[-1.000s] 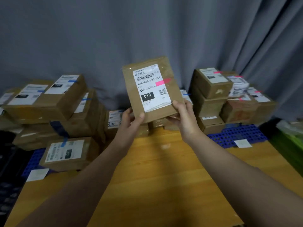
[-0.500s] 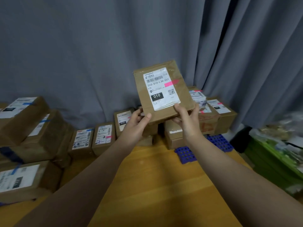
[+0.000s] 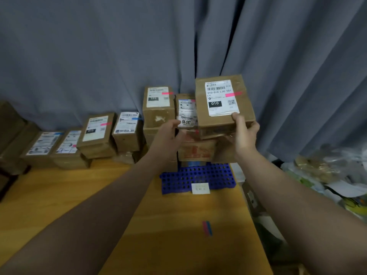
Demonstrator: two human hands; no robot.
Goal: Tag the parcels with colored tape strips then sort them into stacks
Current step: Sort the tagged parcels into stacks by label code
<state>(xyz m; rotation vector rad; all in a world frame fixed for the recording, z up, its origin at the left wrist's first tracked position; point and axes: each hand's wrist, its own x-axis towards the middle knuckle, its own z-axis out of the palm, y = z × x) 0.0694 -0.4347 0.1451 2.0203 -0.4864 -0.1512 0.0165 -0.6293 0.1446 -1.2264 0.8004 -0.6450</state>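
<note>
1. Parcels line the back of the wooden table [image 3: 178, 245]: four low ones at left, a stack on the blue perforated mat [image 3: 198, 178], plus one held parcel [image 3: 222, 105].
2. Two tape strips [image 3: 207, 228], pink and blue, lie side by side on the table.
3. The right hand [image 3: 243, 133] clamps the held parcel's lower right corner, thumb on its label.
4. The left hand [image 3: 168, 133], fingers loosely curled, touches the stack just beside it; whether it grips anything is unclear.
5. The held parcel hovers above the stack, long axis running away from the person, label tilted toward the camera, pink strip on its right.
</note>
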